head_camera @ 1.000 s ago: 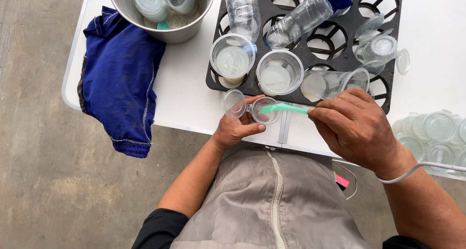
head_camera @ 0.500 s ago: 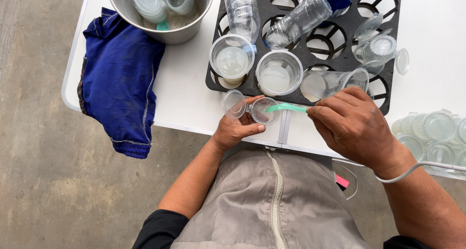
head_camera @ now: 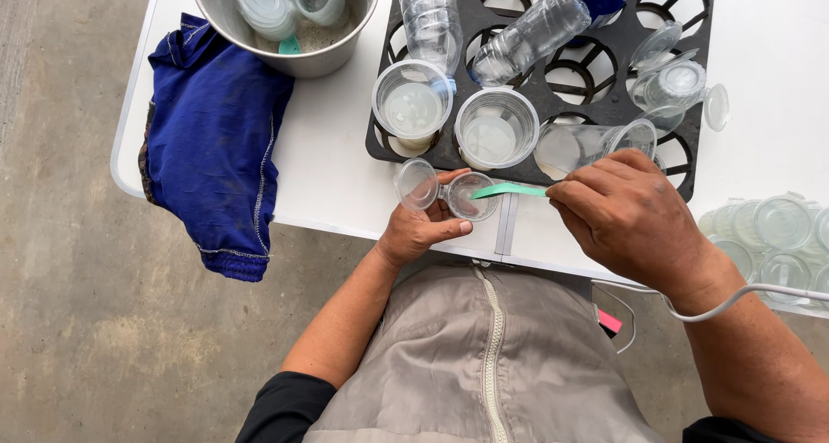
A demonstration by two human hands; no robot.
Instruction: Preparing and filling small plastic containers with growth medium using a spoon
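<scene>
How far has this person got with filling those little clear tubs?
Done, it seems: lidded little tubs piled at the table's right edge. In hand: the left hand holds an open hinged tub while the right hand puts a green spoon to it. Left: two cups of pale stuff in the black tray, and more tubs in the metal bowl.

Just beyond the fingers: two filled clear cups (head_camera: pixel 413 106) in one black tray (head_camera: pixel 553 106), two plastic bottles (head_camera: pixel 527 33), one metal bowl (head_camera: pixel 285 50). Between the fingers: one small container (head_camera: pixel 471 195), one green spoon (head_camera: pixel 508 190).
</scene>
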